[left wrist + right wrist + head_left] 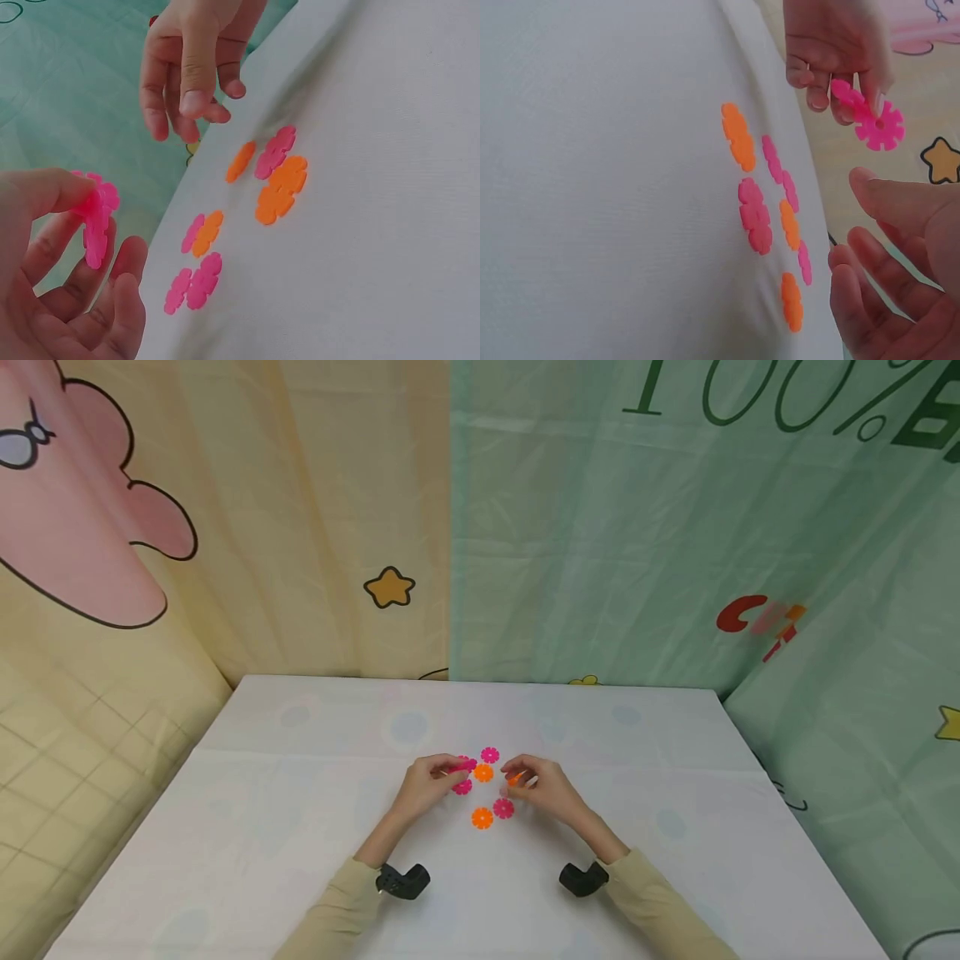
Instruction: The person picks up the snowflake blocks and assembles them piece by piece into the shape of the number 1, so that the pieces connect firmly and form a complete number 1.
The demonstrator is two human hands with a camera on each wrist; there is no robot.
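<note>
My left hand (423, 785) pinches two pink notched discs (881, 126) between thumb and fingers, raised off the table. They appear joined at an angle, one slotted into the other. My right hand (549, 789) hovers across from it with fingers loosely bent; nothing shows between its thumb and fingers in the right wrist view. Below it lies an orange notched disc (792, 302), partly covered in the head view. Between the hands are more flat discs: an orange disc (483, 772), a pink disc (490, 755), and, nearer me, another orange disc (482, 818) beside a pink one (503, 808).
A white cloth (247, 827) with faint pale dots covers the table. Behind stand a yellow curtain (315, 510) and a green curtain (600, 543). Each wrist carries a black camera, the left camera (403, 882) and the right camera (583, 880).
</note>
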